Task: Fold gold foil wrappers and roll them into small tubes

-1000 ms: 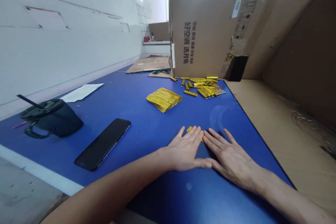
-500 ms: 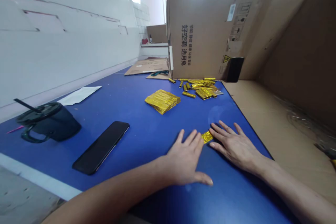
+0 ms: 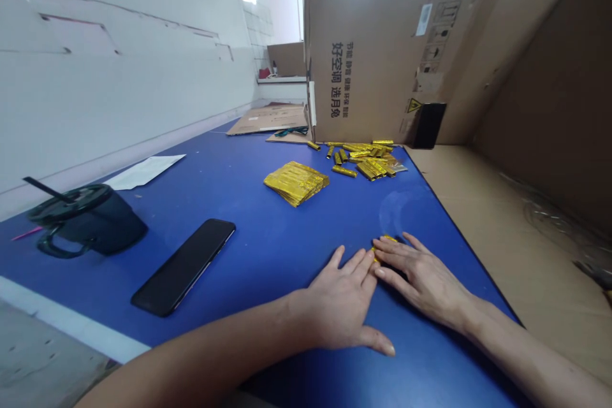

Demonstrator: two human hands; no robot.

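Both my hands lie palm down near the right edge of the blue table, their fingertips meeting over a gold foil strip [image 3: 376, 254] that is mostly covered. My left hand [image 3: 342, 303] is spread, thumb pointing away from the fingers. My right hand [image 3: 423, 274] rests flat on the strip, its fingers stretched toward the left. Farther back sits a fanned stack of gold foil pieces [image 3: 296, 183]. Behind and right of that stack, several small gold rolls and folded pieces [image 3: 373, 167] lie in a loose pile.
A black phone [image 3: 184, 268] and a dark lidded mug [image 3: 95, 220] with a straw stand on the left. White paper [image 3: 146, 172] lies behind them. A big cardboard box [image 3: 373, 64] rises at the back, and cardboard [image 3: 482, 204] borders the table's right edge.
My right hand has slid left and slightly down, now meeting my left hand's fingertips. My left hand has shifted slightly right and down. Less of the gold strip shows between them.
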